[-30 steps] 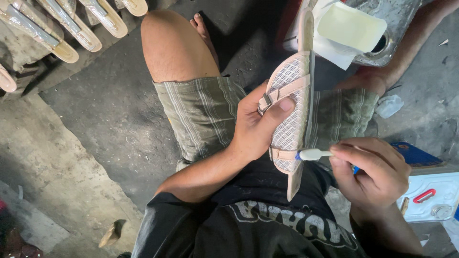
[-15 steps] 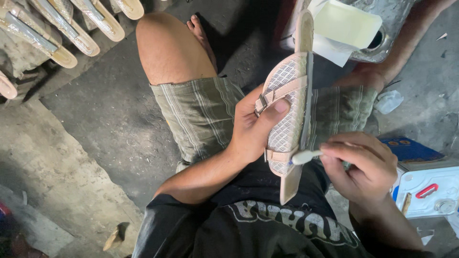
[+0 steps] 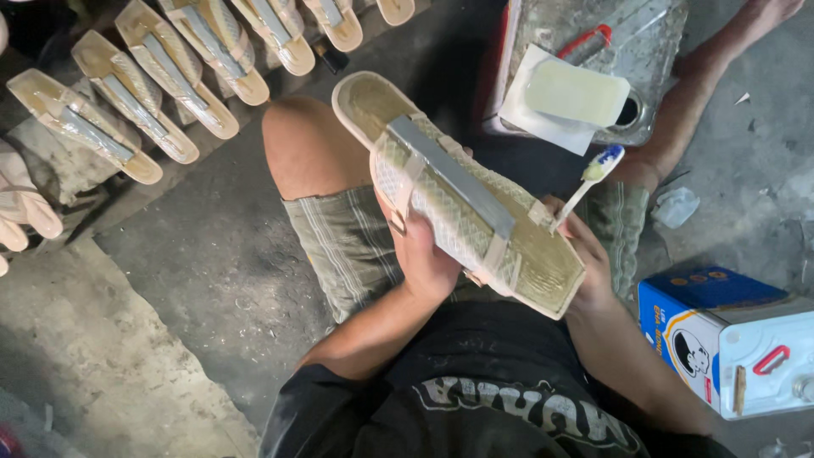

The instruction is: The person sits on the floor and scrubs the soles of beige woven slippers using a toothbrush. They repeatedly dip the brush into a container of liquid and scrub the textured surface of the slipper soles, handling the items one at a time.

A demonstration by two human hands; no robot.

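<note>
Two hands: both grip one sandal [image 3: 475, 203] above the lap
Left hand [image 3: 424, 254]: closed under the sandal's middle, fingers hidden beneath
Right hand [image 3: 585, 263]: clasps the sandal's near end and pinches a toothbrush [image 3: 589, 182], bristles up
Sandal: tilted, grey strip along its woven face
Floor, far left: row of sandals [image 3: 153, 93]
Right: blue-and-white tin [image 3: 729, 339]

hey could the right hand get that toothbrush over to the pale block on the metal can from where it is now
Probably yes. The right hand holds the toothbrush bristles up, just below the pale block on the metal can. Only open space shows between them; the sandal lies off to the side.
</note>
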